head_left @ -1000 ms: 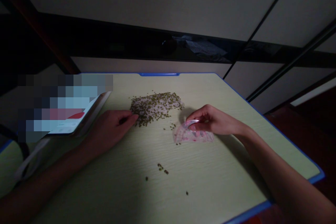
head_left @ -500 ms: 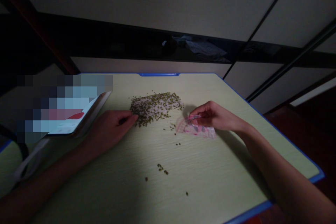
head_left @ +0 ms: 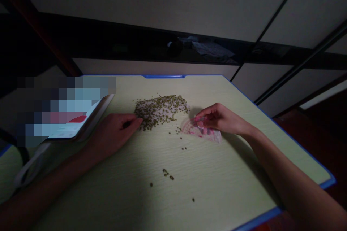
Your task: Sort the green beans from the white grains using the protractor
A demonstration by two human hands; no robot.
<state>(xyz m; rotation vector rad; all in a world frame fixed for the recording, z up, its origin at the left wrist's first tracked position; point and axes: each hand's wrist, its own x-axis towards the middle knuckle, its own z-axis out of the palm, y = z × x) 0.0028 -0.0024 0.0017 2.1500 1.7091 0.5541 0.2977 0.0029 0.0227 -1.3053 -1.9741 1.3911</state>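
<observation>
A clear protractor with pink markings (head_left: 201, 131) is pinched between the thumb and fingers of my right hand (head_left: 218, 117), low over the table to the right of the pile. My left hand (head_left: 119, 128) rests at the pile's left front edge with its fingers curled in. Its thumb and forefinger tips reach the outer beans; what they hold, if anything, is hidden. The pile is of small green mung beans (head_left: 151, 110), spread over a pale pinkish patch whose material I cannot make out. Several stray beans (head_left: 166, 172) lie nearer the front of the table.
On the left a lit tablet (head_left: 78, 124) in a case leans on the table, partly pixelated, with a pale strap or cable (head_left: 32, 169) below it. The pale table (head_left: 173, 209) has a blue rim. Behind it stands a cabinet (head_left: 151, 3) with a dark open shelf.
The protractor has turned and tilted slightly in my right hand, its left end shifting a little. My left hand and the bean pile stay where they were.
</observation>
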